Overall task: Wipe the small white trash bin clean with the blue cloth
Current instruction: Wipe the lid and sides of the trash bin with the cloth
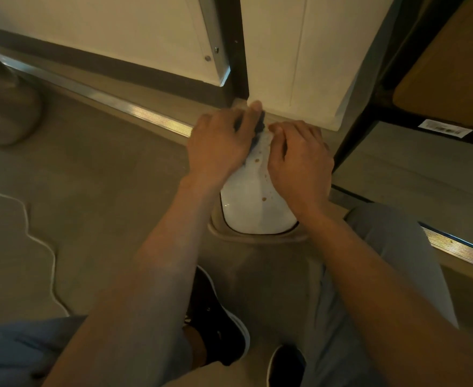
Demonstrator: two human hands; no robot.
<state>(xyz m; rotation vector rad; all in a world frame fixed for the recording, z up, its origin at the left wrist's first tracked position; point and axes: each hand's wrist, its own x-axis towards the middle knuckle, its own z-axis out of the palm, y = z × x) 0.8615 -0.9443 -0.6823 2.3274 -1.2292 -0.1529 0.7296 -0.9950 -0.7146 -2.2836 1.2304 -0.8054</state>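
Note:
The small white trash bin (253, 208) stands on the floor in front of me, its swing lid glossy and dotted with brown spots. My left hand (218, 143) presses the dark blue cloth (259, 129) against the far left of the lid; only a strip of cloth shows between my fingers. On the lid's right side rests my right hand (299, 163), fingers curled over the far edge, holding the bin. The bin's beige body (271, 275) drops toward my knees.
A white wall panel (294, 60) and a dark door frame (236, 51) stand just behind the bin. A metal threshold strip (118, 103) runs along the floor. A shelf with a cardboard box (453, 79) is at right. A white cord (42, 244) lies at left. My shoes (221, 319) are below.

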